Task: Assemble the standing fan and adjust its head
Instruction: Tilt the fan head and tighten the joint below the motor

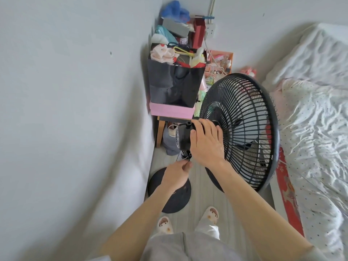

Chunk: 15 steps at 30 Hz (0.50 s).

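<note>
Narrow floor [203,194] between wall [75,110] and bed [310,129], hands [205,140] [177,176] gripping fan [243,129]

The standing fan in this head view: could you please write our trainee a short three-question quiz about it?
1. True or false: the right hand holds the motor housing behind the grille.
2. The round base lies on: A the floor, B the bed, C the stool.
3. Fill in: below the motor housing, the left hand pinches a thin black ____.
Key: 1 true; 2 A; 3 cord.
</note>
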Each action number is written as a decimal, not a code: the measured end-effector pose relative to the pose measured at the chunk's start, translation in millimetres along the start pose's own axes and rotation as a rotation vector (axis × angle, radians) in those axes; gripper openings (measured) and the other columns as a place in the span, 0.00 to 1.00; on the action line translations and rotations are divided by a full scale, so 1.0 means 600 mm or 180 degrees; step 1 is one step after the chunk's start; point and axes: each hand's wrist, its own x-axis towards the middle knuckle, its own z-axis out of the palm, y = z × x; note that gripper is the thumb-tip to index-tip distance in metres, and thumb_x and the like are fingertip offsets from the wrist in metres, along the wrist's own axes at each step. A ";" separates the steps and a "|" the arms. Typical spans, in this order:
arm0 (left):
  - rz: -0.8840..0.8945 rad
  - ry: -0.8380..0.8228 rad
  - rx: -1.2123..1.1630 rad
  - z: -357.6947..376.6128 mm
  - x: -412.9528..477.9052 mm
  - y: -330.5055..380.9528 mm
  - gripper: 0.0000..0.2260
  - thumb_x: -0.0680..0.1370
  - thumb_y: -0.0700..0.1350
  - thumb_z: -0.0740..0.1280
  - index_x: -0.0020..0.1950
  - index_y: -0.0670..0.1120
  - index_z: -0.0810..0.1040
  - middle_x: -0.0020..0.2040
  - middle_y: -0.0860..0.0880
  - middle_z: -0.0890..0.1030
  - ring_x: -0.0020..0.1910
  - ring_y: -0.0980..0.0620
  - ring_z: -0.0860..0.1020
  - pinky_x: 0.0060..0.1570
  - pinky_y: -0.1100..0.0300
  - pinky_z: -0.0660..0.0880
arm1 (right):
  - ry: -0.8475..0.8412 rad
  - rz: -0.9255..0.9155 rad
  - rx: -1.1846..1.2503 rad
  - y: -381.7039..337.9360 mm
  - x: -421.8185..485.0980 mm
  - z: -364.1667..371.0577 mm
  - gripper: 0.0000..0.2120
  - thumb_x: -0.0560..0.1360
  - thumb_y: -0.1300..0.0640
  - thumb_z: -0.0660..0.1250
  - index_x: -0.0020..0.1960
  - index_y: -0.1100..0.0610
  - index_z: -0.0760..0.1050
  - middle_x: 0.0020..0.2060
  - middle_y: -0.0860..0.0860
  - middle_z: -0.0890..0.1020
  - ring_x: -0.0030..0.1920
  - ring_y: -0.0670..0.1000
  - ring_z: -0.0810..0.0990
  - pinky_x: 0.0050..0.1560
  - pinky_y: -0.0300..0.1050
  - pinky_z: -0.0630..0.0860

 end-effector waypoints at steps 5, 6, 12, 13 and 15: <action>0.0607 -0.0048 0.0731 -0.016 -0.009 0.026 0.17 0.85 0.49 0.56 0.41 0.42 0.74 0.36 0.45 0.77 0.37 0.43 0.75 0.36 0.54 0.65 | -0.0090 0.0022 0.0037 0.010 0.002 -0.009 0.24 0.82 0.47 0.45 0.75 0.50 0.66 0.73 0.48 0.69 0.76 0.51 0.62 0.76 0.55 0.51; 0.0660 -0.0123 0.0844 -0.029 -0.008 0.030 0.18 0.85 0.49 0.56 0.39 0.43 0.72 0.36 0.44 0.77 0.38 0.42 0.76 0.38 0.53 0.67 | -0.0100 0.0007 0.0054 0.009 0.004 -0.012 0.25 0.81 0.47 0.45 0.74 0.50 0.67 0.73 0.48 0.69 0.76 0.51 0.62 0.76 0.55 0.52; 0.0621 -0.0862 0.1371 -0.120 0.015 0.088 0.18 0.82 0.49 0.59 0.42 0.40 0.82 0.36 0.43 0.82 0.36 0.46 0.79 0.48 0.48 0.79 | -0.0276 -0.0255 0.0122 0.000 0.016 -0.041 0.24 0.82 0.50 0.50 0.74 0.55 0.70 0.73 0.53 0.72 0.74 0.53 0.66 0.74 0.54 0.58; 0.0621 -0.0942 0.1367 -0.132 0.014 0.098 0.17 0.82 0.49 0.60 0.44 0.40 0.83 0.35 0.43 0.82 0.34 0.48 0.78 0.48 0.49 0.79 | -0.0532 -0.0298 0.0203 0.000 0.020 -0.051 0.23 0.82 0.53 0.53 0.76 0.56 0.67 0.75 0.54 0.69 0.76 0.54 0.63 0.75 0.53 0.55; 0.0636 -0.1023 0.1382 -0.160 0.007 0.119 0.15 0.82 0.48 0.62 0.45 0.44 0.85 0.34 0.48 0.82 0.32 0.53 0.76 0.42 0.56 0.77 | -0.1150 -0.0396 0.0233 0.004 0.023 -0.073 0.27 0.80 0.59 0.58 0.78 0.62 0.60 0.78 0.57 0.63 0.79 0.56 0.57 0.76 0.51 0.51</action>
